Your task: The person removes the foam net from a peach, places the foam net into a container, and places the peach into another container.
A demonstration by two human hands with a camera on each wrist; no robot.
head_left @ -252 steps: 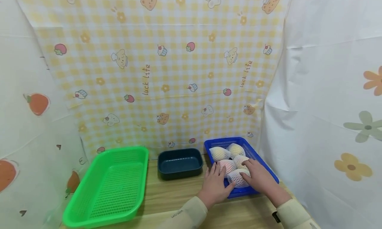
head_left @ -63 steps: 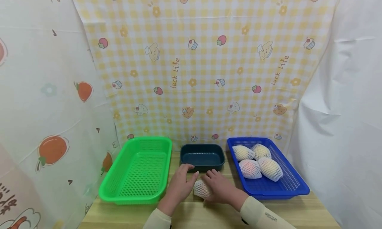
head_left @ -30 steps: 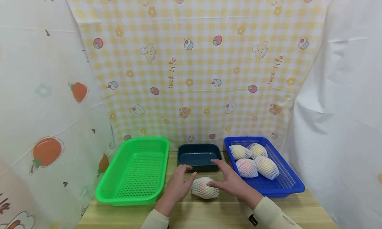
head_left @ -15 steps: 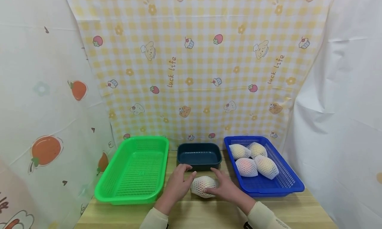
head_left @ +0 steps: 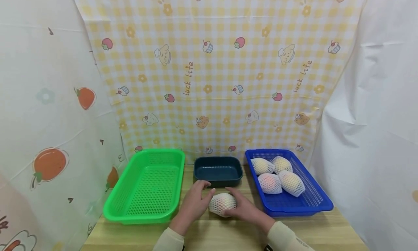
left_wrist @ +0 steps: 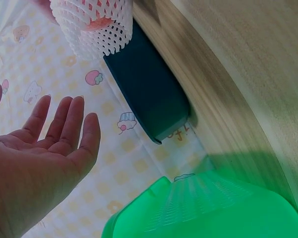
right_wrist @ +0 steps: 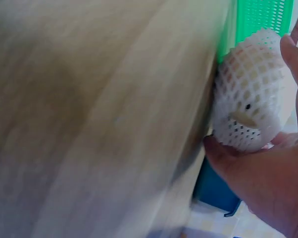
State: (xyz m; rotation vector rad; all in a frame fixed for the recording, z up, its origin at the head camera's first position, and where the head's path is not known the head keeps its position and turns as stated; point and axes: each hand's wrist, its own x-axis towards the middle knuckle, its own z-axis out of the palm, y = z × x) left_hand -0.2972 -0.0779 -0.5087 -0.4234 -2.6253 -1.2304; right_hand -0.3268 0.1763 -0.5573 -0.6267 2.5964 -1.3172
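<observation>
The right hand [head_left: 245, 208] grasps one end of a netted fruit [head_left: 219, 204]; the left hand [head_left: 195, 202], fingers relaxed, holds nothing just beside the other end. The fruit is low over the tabletop [head_left: 225, 236], before a dark teal box [head_left: 218, 171]. Flanking it: a green basket [head_left: 153, 189] and a blue basket [head_left: 284, 203] containing four netted fruits [head_left: 291, 183].

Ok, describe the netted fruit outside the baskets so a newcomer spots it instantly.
On the pale wooden table, look between the green plastic basket and the blue plastic basket. In front of the dark teal rectangular box is a rounded fruit in white foam netting, held by the right hand. Its four netted neighbours lie inside the blue basket; it alone is out.
</observation>
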